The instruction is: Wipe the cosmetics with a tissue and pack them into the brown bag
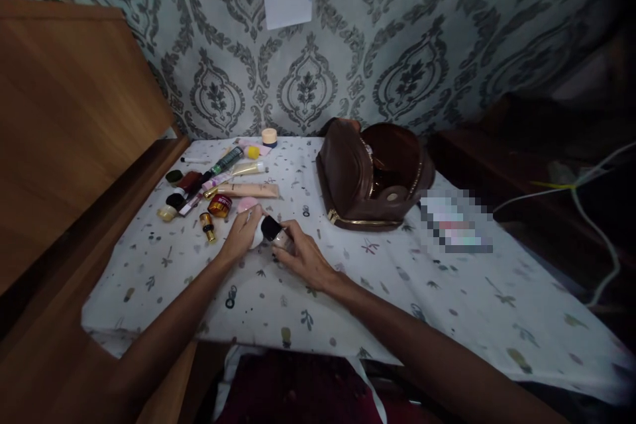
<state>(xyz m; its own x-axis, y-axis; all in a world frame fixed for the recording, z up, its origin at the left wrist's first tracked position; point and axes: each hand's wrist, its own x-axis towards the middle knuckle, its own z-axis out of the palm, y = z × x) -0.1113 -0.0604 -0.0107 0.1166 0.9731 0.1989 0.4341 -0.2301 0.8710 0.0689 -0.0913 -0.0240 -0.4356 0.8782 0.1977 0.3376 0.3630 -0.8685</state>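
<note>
My right hand (309,257) is closed around a small clear bottle (284,242) with a black cap (270,228), tilted so that the cap points up and left. My left hand (241,233) is closed on a small white item (258,237), right beside the cap; its kind is partly hidden by the fingers. Just beyond the left fingertips lies a pink rounded piece (247,204). Near that hand are a dark red jar (219,205) with a gold lower part and a small gold-and-black bottle (207,228) lying on the tablecloth.
Several cosmetic tubes, including a peach tube (251,191), lie on the patterned tablecloth (308,318) at left. A cream-lidded jar (269,138) stands at the back. An unzipped brown cosmetic bag (348,172) sits right of centre. A wooden panel (74,126) borders the left.
</note>
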